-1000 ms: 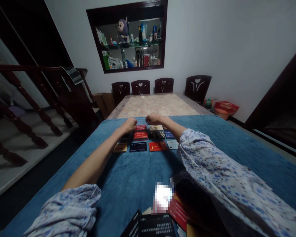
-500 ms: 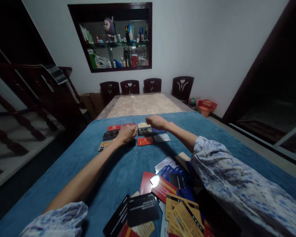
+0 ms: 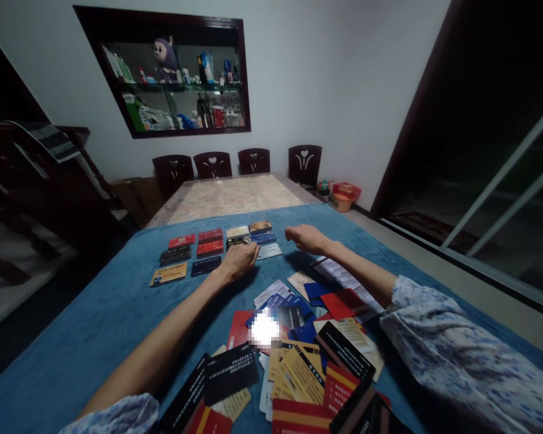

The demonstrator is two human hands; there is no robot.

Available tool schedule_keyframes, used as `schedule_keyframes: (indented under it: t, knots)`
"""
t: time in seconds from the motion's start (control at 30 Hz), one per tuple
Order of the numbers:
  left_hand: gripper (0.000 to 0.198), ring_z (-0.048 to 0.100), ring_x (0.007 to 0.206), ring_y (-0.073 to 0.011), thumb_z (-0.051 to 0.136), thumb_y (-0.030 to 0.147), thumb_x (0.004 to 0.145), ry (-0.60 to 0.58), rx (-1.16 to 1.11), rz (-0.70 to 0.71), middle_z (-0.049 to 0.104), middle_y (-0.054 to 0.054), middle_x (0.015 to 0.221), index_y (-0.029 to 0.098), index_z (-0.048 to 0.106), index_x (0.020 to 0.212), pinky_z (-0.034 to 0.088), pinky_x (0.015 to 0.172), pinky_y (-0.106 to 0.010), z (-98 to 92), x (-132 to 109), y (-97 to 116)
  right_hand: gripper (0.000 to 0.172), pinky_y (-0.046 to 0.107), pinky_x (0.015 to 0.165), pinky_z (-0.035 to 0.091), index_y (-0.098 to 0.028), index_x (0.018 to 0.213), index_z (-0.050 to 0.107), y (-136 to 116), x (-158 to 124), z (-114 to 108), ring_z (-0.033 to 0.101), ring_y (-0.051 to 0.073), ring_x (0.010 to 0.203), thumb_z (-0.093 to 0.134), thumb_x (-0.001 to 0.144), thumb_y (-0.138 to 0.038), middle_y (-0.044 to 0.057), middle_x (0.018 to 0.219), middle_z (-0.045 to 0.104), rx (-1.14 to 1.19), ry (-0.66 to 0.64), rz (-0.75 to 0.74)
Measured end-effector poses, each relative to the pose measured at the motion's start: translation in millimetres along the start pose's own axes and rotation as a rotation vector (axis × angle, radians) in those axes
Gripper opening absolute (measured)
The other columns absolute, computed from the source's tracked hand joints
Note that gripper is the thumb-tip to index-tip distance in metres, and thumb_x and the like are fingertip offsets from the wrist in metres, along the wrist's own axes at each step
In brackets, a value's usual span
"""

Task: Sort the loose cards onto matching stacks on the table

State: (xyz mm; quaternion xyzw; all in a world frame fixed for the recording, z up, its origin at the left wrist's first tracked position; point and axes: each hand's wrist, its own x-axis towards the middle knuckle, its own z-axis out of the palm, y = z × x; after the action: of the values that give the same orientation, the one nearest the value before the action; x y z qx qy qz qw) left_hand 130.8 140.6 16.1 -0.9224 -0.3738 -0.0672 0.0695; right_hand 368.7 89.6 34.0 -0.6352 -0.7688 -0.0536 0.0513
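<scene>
My left hand [image 3: 239, 262] is closed, its fingers pressed together at the front of the third column of cards. It covers part of a black card [image 3: 238, 241] and borders the pale silver card [image 3: 270, 250]. My right hand [image 3: 306, 238] is curled closed over the blue cloth, just right of the blue cards [image 3: 263, 237] and the gold-brown cards [image 3: 260, 226]. Whether either hand holds anything is hidden. Left of them lie red cards [image 3: 210, 248], a dark card [image 3: 207, 266] and a yellow card [image 3: 169, 274] in neat rows.
A loose, overlapping pile of cards [image 3: 298, 374] spreads near my body, under and between my forearms. The blue cloth [image 3: 108, 313] covers the near table; the stone tabletop [image 3: 239, 196] shows beyond. Several dark chairs [image 3: 304, 163] stand at the far end.
The view has turned right. My left hand has shifted right, from the second column to the third. My right hand has moved off the back cards to their right, uncovering the gold-brown ones.
</scene>
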Motion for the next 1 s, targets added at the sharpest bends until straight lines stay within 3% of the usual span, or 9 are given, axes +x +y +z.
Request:
schedule_keyframes:
  t: [0.23, 0.43, 0.7, 1.0]
  knots:
    - [0.033, 0.068, 0.085, -0.0239, 0.032, 0.028, 0.102, 0.005, -0.040, 0.087, 0.071, -0.015, 0.092, 0.015, 0.062, 0.101, 0.046, 0.073, -0.030, 4.1, 7.0, 30.2, 0.050, 0.025, 0.072, 0.038, -0.018, 0.112, 0.067, 32.2, -52.0, 17.3, 0.061, 0.017, 0.086, 0.048, 0.072, 0.004, 0.007, 0.095, 0.070, 0.098, 0.108, -0.035]
    - [0.026, 0.066, 0.090, -0.0225, 0.040, 0.008, 0.091, -0.024, -0.072, 0.162, 0.070, -0.013, 0.096, 0.014, 0.063, 0.102, 0.045, 0.076, -0.029, 3.8, 11.1, 55.0, 0.044, 0.026, 0.078, 0.041, -0.015, 0.104, 0.071, 45.4, -87.1, 26.9, 0.059, 0.018, 0.088, 0.046, 0.074, 0.006, 0.009, 0.095, 0.067, 0.157, 0.215, 0.001]
    - [0.024, 0.064, 0.092, -0.0214, 0.042, 0.013, 0.093, -0.019, -0.083, 0.226, 0.067, -0.012, 0.102, 0.016, 0.066, 0.100, 0.048, 0.077, -0.029, 2.3, 17.5, 85.8, 0.028, 0.034, 0.082, 0.041, -0.018, 0.108, 0.072, 54.1, -115.7, 38.0, 0.055, 0.024, 0.096, 0.051, 0.091, -0.014, 0.012, 0.108, 0.067, 0.124, 0.238, 0.097]
    - [0.023, 0.058, 0.109, -0.0248, 0.049, 0.024, 0.095, -0.031, -0.135, 0.315, 0.065, -0.013, 0.113, 0.016, 0.067, 0.106, 0.047, 0.092, -0.035, 13.4, 29.1, 117.3, 0.034, 0.040, 0.087, 0.041, -0.024, 0.122, 0.069, 60.8, -123.6, 47.3, 0.050, 0.030, 0.113, 0.053, 0.094, -0.034, 0.012, 0.125, 0.066, 0.060, 0.140, 0.185]
